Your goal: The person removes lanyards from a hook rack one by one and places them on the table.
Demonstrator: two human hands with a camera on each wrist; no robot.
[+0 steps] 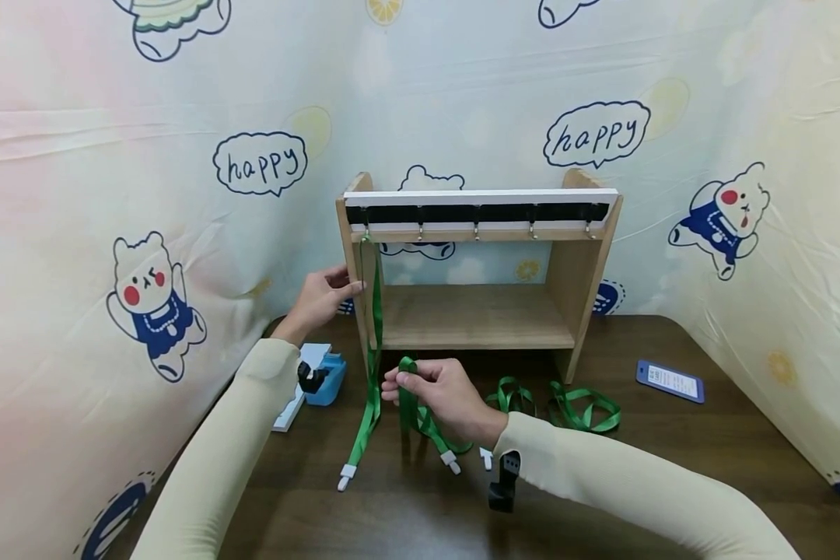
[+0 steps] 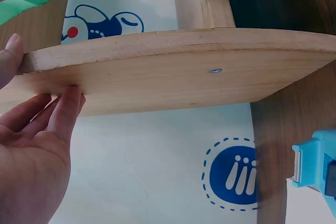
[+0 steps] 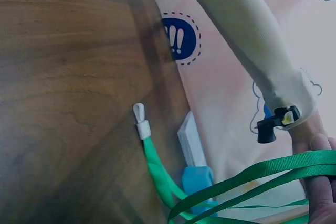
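In the head view a small wooden shelf [image 1: 476, 315] stands on the table, with a row of several metal hooks [image 1: 476, 231] along its top front bar. A green lanyard [image 1: 377, 311] hangs from the leftmost hook, its white clip resting low in front. My left hand [image 1: 320, 302] grips the shelf's left side panel [image 2: 157, 80], thumb at the front edge and fingers against the outer face. My right hand [image 1: 455, 397] pinches another green lanyard [image 1: 407, 404] near its loop, in front of the shelf; its strap trails down to a white clip [image 1: 451, 462].
More green lanyards [image 1: 588, 408] lie coiled on the table to the right. Beyond them rests a blue card holder [image 1: 670, 381]. A light-blue object [image 1: 327, 379] sits with a white board left of the shelf. Printed cloth surrounds the table [image 1: 707, 451].
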